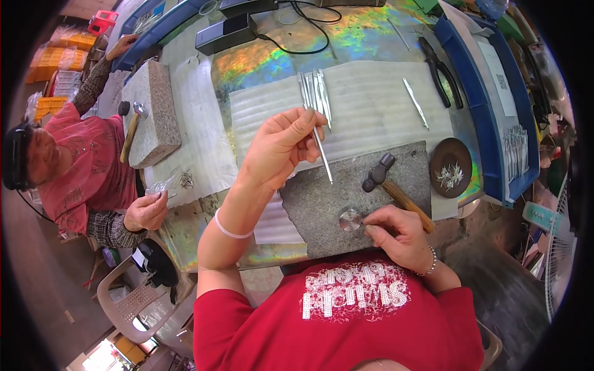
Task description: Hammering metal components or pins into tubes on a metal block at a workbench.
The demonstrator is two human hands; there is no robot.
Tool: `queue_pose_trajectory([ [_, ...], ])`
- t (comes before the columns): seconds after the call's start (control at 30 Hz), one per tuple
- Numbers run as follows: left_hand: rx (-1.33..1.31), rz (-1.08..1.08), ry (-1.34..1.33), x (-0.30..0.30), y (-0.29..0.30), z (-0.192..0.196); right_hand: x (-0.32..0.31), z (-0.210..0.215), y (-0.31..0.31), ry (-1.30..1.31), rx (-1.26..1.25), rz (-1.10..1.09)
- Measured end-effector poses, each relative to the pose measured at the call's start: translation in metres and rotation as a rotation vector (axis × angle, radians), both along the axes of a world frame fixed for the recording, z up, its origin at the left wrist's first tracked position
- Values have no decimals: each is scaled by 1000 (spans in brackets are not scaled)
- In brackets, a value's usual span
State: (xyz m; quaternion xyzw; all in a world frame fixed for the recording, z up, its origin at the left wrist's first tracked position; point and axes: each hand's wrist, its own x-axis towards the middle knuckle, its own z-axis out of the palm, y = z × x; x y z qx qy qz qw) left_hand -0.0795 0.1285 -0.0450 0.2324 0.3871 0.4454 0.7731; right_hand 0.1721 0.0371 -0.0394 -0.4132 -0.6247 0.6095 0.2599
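Observation:
My left hand (pixel 288 142) is raised over the stone slab, thumb and fingers pinching a slim silver metal strip (pixel 324 162) whose pointed end slants down. Just beyond it, a row of similar silver strips (pixel 320 93) lies on the white foam sheet. Low over the slab (pixel 328 201), my right hand (pixel 399 235) has its thumb and forefinger closed at the edge of a round metal disc (pixel 350 219). What those fingertips hold, if anything, is too small to make out. A hammer (pixel 402 196) with a wooden handle rests on the slab beside that hand.
A brown dish (pixel 440 154) of small silver pieces sits right of the slab. Black-handled pliers (pixel 440 74) and a lone strip (pixel 416 104) lie farther back. A blue tray (pixel 476 123) borders the right. At left, a co-worker (pixel 93 148) sits by a stone block (pixel 154 114).

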Motion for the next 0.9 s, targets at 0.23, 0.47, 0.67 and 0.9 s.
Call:
queue_pose_trajectory([
  [0.23,275,25,869,-11,54,-11,-6,1,0,-29,119,1],
  [0.47,333,-63,1245,-15,77,-39,-7,-2,-1,-25,192,7],
  [0.67,334,-36,1254,-12,71,-42,-7,-2,1,1,224,5],
  [0.9,440,-72,1370,-13,63,-46,-10,-5,0,-1,256,-31],
])
